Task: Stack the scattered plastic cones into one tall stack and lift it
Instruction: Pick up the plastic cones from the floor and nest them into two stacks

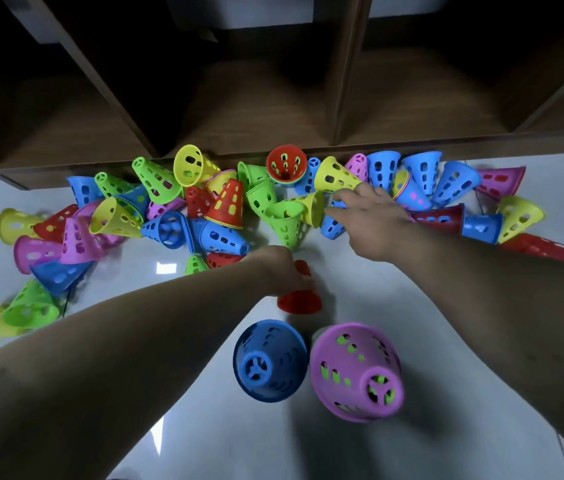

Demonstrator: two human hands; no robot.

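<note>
My left hand [284, 268]: curled round the upright red cone [299, 301], steadying it mid-floor as stack base; my right hand [372, 220]: spread, empty, reaching for another; scattered cones [169, 209]: along the floor's [204, 427] far edge.

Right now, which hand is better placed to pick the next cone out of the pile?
The right hand, I'd judge. It is open at the pile, fingertips close to a yellow cone. The left hand is occupied, gripping the upright red cone nearer the person.
</note>
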